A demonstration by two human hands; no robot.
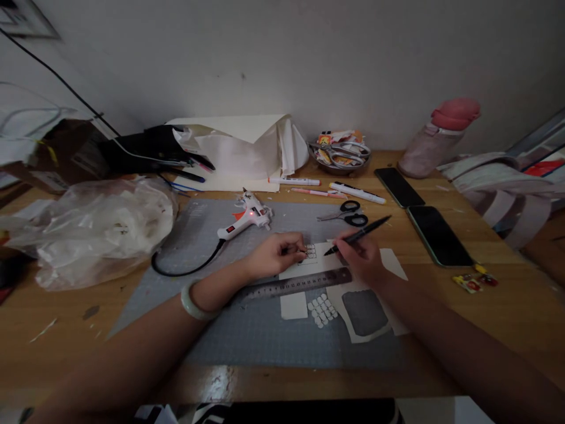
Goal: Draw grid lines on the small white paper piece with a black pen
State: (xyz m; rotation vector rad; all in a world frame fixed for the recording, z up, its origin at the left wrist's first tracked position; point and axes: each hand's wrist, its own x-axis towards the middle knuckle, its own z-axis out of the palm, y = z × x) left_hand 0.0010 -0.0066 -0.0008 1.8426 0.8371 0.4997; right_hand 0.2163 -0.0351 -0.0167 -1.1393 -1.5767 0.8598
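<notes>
In my right hand is a black pen, its tip angled down left just over a strip of white paper. My left hand rests on the left part of that strip, fingers pinched together; what they hold, if anything, is too small to make out. Beside the fingertips, a small grid of rounded shapes is drawn in black. Below the strip lies a steel ruler. Nearer me are a cut-out cluster of small white rounded pieces, a white paper square and paper with a large hole.
A glue gun with a red light lies on the grey cutting mat, near black-handled scissors. Behind are markers and a bowl. Two phones and a pink bottle are right; a plastic bag is left.
</notes>
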